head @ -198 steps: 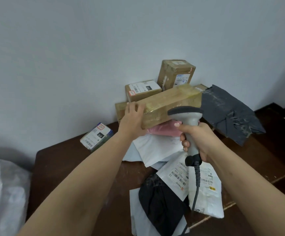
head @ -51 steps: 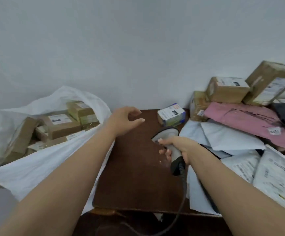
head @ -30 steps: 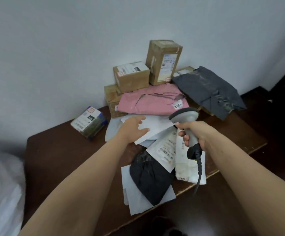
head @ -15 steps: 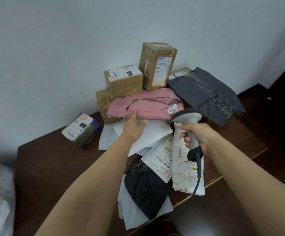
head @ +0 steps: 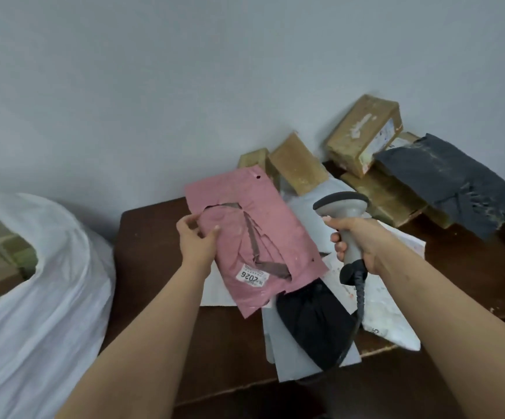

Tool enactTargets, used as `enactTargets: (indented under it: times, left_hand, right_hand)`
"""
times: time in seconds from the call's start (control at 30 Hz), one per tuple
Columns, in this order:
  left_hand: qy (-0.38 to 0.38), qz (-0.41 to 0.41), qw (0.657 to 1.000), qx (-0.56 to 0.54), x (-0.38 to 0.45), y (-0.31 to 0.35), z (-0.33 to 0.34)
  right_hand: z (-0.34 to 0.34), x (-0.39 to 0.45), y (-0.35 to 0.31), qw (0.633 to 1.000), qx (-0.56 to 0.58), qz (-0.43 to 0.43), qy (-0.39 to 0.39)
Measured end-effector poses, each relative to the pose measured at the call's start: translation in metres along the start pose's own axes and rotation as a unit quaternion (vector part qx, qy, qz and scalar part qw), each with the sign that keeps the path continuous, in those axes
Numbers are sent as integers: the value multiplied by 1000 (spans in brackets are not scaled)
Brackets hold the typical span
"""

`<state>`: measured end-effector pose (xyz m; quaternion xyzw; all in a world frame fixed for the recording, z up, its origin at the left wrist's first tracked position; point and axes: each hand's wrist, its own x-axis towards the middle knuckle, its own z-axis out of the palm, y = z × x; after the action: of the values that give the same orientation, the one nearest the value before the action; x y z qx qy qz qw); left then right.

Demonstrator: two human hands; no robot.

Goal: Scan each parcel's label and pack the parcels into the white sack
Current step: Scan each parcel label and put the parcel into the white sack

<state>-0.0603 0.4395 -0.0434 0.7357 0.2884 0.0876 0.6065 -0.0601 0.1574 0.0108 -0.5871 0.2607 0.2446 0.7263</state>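
My left hand [head: 196,241] grips the left edge of a torn pink mailer [head: 251,234] and holds it lifted over the table, its small white label [head: 250,278] near the lower end facing me. My right hand [head: 354,239] grips the handle of a grey barcode scanner [head: 342,204], just right of the mailer, cable hanging down. The white sack [head: 45,297] stands at the left, open, with brown boxes [head: 6,255] inside.
A dark wooden table [head: 148,243] carries a pile: brown boxes [head: 363,137] against the wall, a dark grey mailer [head: 453,182], a black bag [head: 314,322], white and grey mailers [head: 387,316]. The wall is close behind.
My left hand has pulled the pink mailer off the pile and lifted it toward me. The view has swung left, so the sack is back in sight.
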Motion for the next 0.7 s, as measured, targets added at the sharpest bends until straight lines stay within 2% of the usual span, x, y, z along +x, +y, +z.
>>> enactTargets:
  times: [0.1, 0.27, 0.47, 0.57, 0.63, 0.7]
  left_hand:
    - [-15, -74, 996, -40, 2, -9, -26]
    - [-50, -59, 989, -126, 1, -9, -57]
    - [10, 71, 962, -262, 5, 43, -105]
    - [-12, 154, 972, -174, -5, 56, -132]
    - [-54, 162, 983, -73, -16, 41, -143]
    - [-39, 157, 985, 65, -24, 8, -150]
  right_hand:
    - [24, -6, 14, 1000, -9, 3, -14]
    - [51, -17, 21, 1000, -19, -10, -15]
    - [75, -23, 16, 999, 0, -48, -13]
    - [90, -24, 16, 999, 11, -52, -6]
    - [99, -25, 17, 999, 19, -43, -12]
    - [107, -26, 21, 999, 19, -31, -15]
